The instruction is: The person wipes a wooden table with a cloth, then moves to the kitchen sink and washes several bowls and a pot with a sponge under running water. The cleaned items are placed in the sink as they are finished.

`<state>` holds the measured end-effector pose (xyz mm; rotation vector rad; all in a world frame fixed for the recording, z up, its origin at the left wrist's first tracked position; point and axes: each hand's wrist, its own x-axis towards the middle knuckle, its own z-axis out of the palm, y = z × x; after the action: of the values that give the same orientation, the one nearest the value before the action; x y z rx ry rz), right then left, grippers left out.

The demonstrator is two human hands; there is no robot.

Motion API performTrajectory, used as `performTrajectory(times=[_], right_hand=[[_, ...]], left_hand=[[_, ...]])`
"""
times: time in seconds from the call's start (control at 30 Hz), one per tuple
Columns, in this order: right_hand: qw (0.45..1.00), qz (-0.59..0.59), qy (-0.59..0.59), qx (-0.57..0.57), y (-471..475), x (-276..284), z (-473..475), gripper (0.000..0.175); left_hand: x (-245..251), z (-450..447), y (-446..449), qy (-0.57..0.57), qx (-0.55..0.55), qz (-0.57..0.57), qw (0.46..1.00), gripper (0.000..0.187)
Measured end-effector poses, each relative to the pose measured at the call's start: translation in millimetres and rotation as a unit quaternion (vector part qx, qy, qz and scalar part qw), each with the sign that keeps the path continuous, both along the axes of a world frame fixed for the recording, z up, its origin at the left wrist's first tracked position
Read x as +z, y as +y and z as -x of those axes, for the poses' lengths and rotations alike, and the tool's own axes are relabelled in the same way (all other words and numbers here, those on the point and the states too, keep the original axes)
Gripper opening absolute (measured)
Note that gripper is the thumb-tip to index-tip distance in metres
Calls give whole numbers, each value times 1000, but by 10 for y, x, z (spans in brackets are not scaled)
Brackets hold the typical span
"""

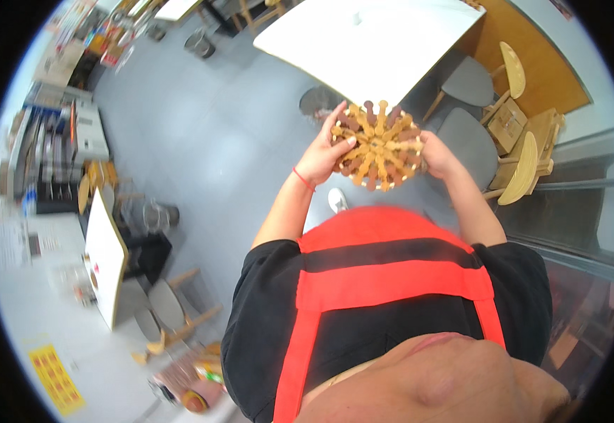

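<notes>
Between my two hands, in front of my chest, I hold a round openwork object of light and dark brown wooden pieces (pixel 377 145), which fan out from a centre in a star pattern. My left hand (pixel 328 150) grips its left side, with the thumb over the face and fingers at the rim; a thin red band circles that wrist. At the right rim my right hand (pixel 436 153) closes on the edge, its fingertips partly hidden by the object. The near corner of a white table (pixel 370 47) lies just beyond the object.
Right of the table stand grey-seated wooden chairs (pixel 468 82) and a cardboard box (pixel 507 126). A dark bin (pixel 318 103) sits by the table's near edge. To the left are another white table (pixel 107 259), a wire bin (pixel 160 215) and shelving with goods (pixel 37 148).
</notes>
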<state>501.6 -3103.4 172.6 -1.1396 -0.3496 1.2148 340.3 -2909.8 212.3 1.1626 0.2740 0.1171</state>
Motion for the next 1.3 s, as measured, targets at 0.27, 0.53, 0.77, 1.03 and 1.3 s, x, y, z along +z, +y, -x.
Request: performTrajectory(times=[0.27, 0.53, 0.77, 1.03, 1.3], right_hand=[[993, 86, -44, -70, 651, -109, -768, 25], [981, 183, 59, 15, 1472, -1276, -2398, 35], [928, 153, 162, -299, 1943, -2303, -4569, 31], [935, 205, 127, -261, 2986, -2199, -4538, 25], [975, 187, 78, -91, 3319, -2238, -4062, 25]], left_hand=[[-482, -766, 913, 123, 64, 85, 987, 43], [-821, -465, 1724, 150, 293, 135, 935, 35], [-680, -84, 1624, 177, 492, 118, 844, 31], [-907, 190, 1323, 184, 563, 160, 790, 33], [-1559, 597, 1352, 116, 654, 244, 706, 27]])
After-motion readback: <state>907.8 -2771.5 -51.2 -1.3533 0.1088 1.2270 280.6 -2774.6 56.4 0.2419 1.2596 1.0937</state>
